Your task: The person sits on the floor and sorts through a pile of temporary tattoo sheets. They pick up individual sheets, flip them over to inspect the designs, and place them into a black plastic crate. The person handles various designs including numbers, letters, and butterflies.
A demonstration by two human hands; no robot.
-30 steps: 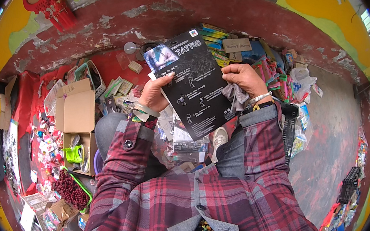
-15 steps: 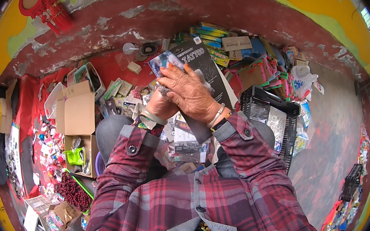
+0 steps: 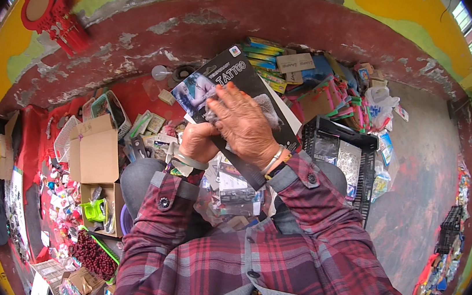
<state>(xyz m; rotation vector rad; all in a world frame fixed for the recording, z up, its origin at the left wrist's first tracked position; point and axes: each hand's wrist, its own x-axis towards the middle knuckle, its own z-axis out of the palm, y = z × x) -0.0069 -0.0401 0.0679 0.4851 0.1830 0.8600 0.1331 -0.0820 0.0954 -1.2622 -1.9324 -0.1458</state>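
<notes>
A large black printed card pack [image 3: 229, 80] with a picture on it lies tilted in front of me, with a white sheet [image 3: 287, 109] showing from under its right side. My left hand [image 3: 197, 141] is closed round its lower left edge, and the fingers beneath are hidden. Across the pack's face rests my right hand [image 3: 242, 122], flat with its fingers stretched out. Part of a grey design shows beside that hand. Below the pack, between my knees, are several flat packets [image 3: 237, 185] in clear wrapping.
To the right stands a black plastic crate [image 3: 365, 162] holding packets. An open cardboard box [image 3: 96, 149] with a bright green item [image 3: 94, 210] sits at left. Small boxes [image 3: 263, 57] are stacked by the wall, near pink-and-green goods [image 3: 340, 104]. Dark red beads [image 3: 93, 253] lie lower left.
The pack has shifted slightly left, and more of its picture shows. My left hand has moved down and left to its edge; my right hand has slid a little right and down.
</notes>
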